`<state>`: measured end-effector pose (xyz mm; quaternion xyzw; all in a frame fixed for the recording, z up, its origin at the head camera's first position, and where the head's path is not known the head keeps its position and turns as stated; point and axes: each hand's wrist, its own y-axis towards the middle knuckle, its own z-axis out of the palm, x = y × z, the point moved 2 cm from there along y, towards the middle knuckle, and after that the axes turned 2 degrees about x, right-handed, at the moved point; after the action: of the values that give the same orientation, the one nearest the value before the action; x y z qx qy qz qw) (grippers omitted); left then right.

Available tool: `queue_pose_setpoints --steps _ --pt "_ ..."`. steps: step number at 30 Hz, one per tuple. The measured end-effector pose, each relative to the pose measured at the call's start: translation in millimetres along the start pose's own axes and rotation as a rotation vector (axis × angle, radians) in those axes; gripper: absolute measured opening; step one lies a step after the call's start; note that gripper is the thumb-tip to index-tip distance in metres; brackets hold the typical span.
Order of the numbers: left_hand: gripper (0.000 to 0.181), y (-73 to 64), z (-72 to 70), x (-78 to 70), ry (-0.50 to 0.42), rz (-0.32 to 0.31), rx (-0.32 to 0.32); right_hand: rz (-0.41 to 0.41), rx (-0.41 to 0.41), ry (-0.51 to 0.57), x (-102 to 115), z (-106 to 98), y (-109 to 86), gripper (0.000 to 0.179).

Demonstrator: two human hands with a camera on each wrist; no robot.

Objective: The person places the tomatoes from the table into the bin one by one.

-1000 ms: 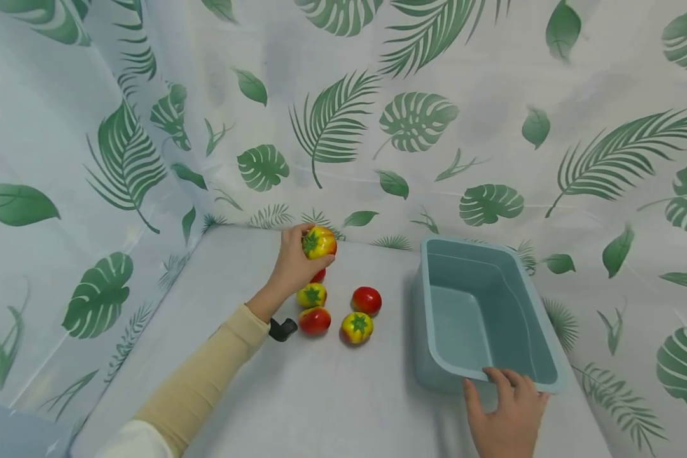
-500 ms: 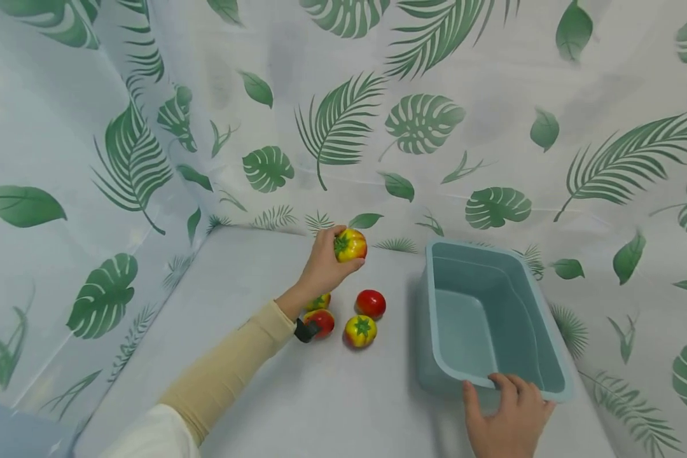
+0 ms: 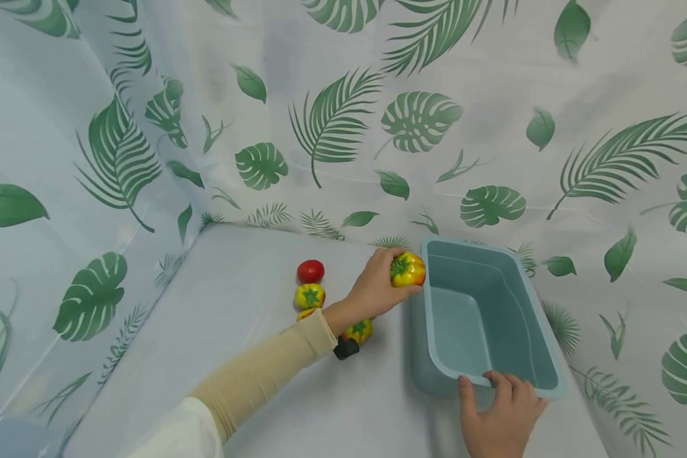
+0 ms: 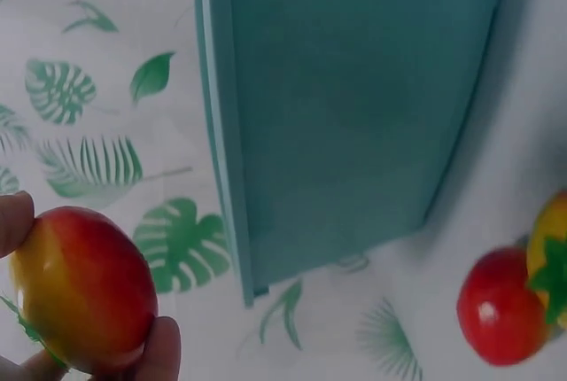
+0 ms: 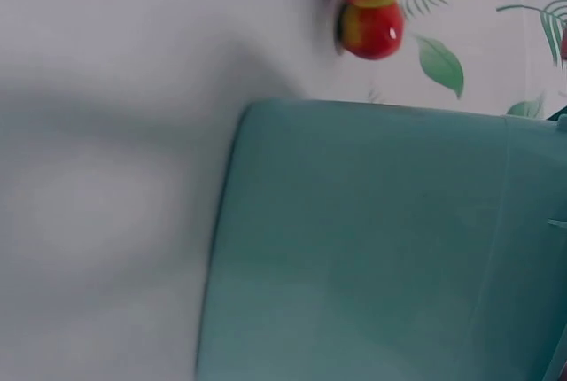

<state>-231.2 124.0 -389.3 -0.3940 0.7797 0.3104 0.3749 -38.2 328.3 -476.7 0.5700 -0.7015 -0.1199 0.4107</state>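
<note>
My left hand [image 3: 378, 283] grips a yellow-and-red tomato [image 3: 409, 270] with a green star-shaped top, thumb below and fingers above. It hangs beside the left rim of a blue-green plastic basin [image 3: 427, 318]. The left wrist view shows the held tomato [image 4: 84, 288] apart from the basin's outer wall [image 4: 354, 106]. My right hand [image 3: 500, 413] holds the basin's near rim, fingers over the edge and thumb outside. No fruit shows inside the basin. The right wrist view is mostly filled by the basin wall [image 5: 354, 239]; the right hand is barely seen there.
On the white table [image 3: 320, 394] lie a red tomato [image 3: 310, 271], a yellow one [image 3: 310, 296] and another yellow one [image 3: 360, 329]. Others are partly or wholly hidden by the left arm. Leaf-printed sheeting [image 3: 343, 127] walls in the back and sides.
My left hand has carried the tomato rightward and slightly nearer, from above the fruit group to the basin's left rim. The right hand stays on the near rim.
</note>
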Motion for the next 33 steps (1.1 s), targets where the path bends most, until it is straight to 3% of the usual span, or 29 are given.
queue_pose_setpoints --steps 7,15,21,28,33 --pt "0.067 1.0 31.0 -21.5 0.022 0.053 0.082 -0.023 0.001 -0.031 1 -1 -0.6 0.051" --pt "0.060 0.2 54.8 -38.7 0.037 0.109 0.104 0.033 0.028 -0.058 6 -4 -4.8 0.043" --pt "0.059 -2.9 61.8 -43.4 0.033 0.120 0.112 0.045 0.044 -0.052 5 -3 -2.9 0.042" --pt "0.061 -5.2 64.6 -43.3 0.042 0.136 0.152 -0.021 0.008 -0.030 1 -1 -2.2 0.046" --pt "0.064 -5.0 62.1 -38.4 0.042 0.142 0.170 -0.025 0.007 -0.016 1 1 -1.2 0.046"
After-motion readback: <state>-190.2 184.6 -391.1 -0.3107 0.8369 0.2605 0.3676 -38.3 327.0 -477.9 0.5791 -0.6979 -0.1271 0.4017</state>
